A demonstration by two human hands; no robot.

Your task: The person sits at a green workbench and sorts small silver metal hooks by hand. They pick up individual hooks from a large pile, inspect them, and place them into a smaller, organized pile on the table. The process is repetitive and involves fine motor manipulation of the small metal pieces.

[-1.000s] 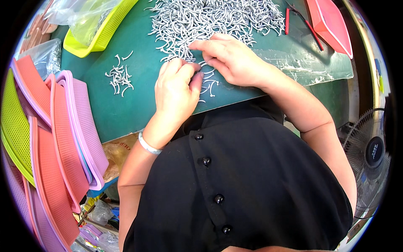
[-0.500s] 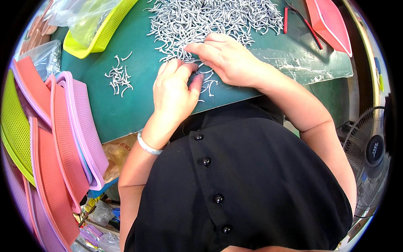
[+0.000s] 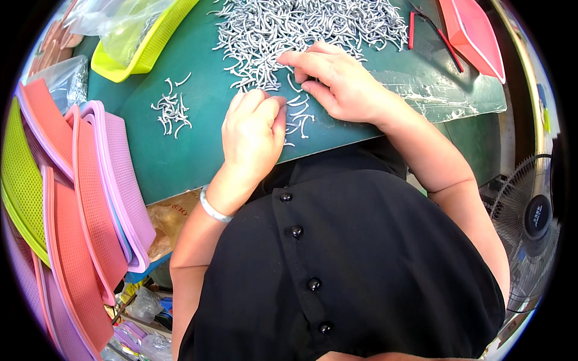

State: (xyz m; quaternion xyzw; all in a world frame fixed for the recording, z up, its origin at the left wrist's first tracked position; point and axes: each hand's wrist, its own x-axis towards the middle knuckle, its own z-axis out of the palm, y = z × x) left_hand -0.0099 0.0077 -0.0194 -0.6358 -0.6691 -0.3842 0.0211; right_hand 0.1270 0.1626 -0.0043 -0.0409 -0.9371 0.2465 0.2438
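A big heap of small curved silver-grey pieces point(image 3: 301, 27), like short bent cords with knobbed ends, spreads over the green table point(image 3: 198, 138). My right hand point(image 3: 343, 87) is at its near edge, index finger stretched onto the pieces and thumb apart from it. Just left of it, my left hand point(image 3: 253, 129) is closed, thumb against the curled fingers; whatever they hold is hidden. Several loose pieces point(image 3: 299, 117) lie between my hands and the table's near edge. Farther left sits a small separate pile of the same pieces point(image 3: 173, 114).
A yellow-green basket point(image 3: 123, 63) with plastic bags stands at the back left. Stacked pink and purple baskets point(image 3: 123, 174) crowd the left side. Red-handled pliers point(image 3: 448, 45) and a red tray point(image 3: 472, 39) lie at the back right. A fan point(image 3: 536, 216) stands at right.
My right hand has drawn slightly right and away from my left, its thumb now apart from the index finger. The left hand has shifted slightly down, its fingers curled tighter.
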